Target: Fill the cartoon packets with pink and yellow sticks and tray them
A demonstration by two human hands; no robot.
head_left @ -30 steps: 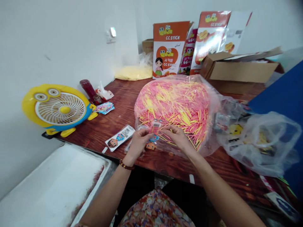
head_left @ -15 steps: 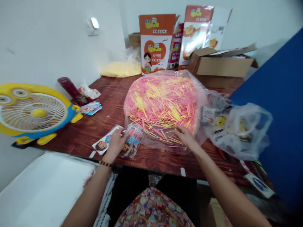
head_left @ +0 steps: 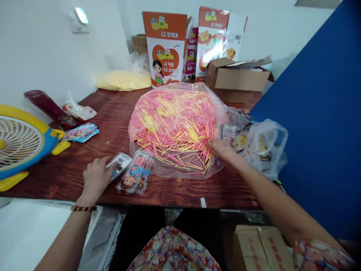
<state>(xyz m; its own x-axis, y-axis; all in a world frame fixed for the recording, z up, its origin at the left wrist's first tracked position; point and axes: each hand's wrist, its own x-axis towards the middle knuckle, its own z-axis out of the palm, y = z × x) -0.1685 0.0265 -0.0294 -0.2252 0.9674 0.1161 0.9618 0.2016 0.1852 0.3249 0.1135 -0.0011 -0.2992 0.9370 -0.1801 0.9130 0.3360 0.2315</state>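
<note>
A large clear plastic bag [head_left: 169, 167] lies open on the wooden table, full of thin pink and yellow sticks [head_left: 180, 131]. My right hand [head_left: 221, 148] reaches into the bag's right side, fingertips pinched together among the sticks; what they hold is too small to make out. On the left, my left hand [head_left: 97, 177] has its fingers bent around the left edge of a printed clear packet [head_left: 120, 163]. Beside that packet, a small stack of printed packets with a cartoon figure [head_left: 137, 173] lies near the table's front edge.
A yellow and blue fan [head_left: 25, 139], a dark red bottle [head_left: 46, 103], a tissue pack [head_left: 79, 110] and colourful cards [head_left: 80, 132] are at the left. Behind stand printed boxes [head_left: 165, 49] and an open carton [head_left: 239, 79]. White plastic bags [head_left: 266, 146] lie at the right.
The view has turned to the right. My left hand has moved left, off the packet stack, onto the separate packet. My right hand has moved to the right edge of the stick pile.
</note>
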